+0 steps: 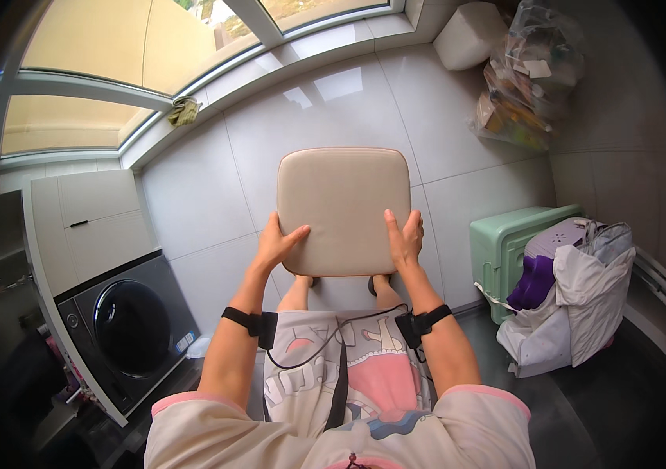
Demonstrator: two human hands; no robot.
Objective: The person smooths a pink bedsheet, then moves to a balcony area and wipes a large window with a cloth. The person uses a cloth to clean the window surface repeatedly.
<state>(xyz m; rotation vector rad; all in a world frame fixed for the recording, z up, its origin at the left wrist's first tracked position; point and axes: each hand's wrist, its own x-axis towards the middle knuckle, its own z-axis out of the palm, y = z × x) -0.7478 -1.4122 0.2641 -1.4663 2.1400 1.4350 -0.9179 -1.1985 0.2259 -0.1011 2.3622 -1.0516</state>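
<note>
A square, beige padded stool seat [344, 205] with rounded corners and brown piping is in front of me, above the tiled floor. My left hand [279, 239] grips its left edge, thumb on top of the padding and fingers at the side, partly hidden below. On the opposite edge my right hand [405, 235] holds in the same way, its thumb on the cushion. Whatever is under the seat is hidden, so I cannot tell whether it touches the floor. Black straps with small boxes circle both forearms, and a dark cable hangs between them.
Left stands a dark front-loading washing machine [133, 328] by a pale cabinet [101, 228]. A cloth [184, 111] lies on the window ledge. Right are a green plastic bin [488, 252], a white bag [594, 299], clear plastic bags [529, 82] and a white block-shaped object [468, 36].
</note>
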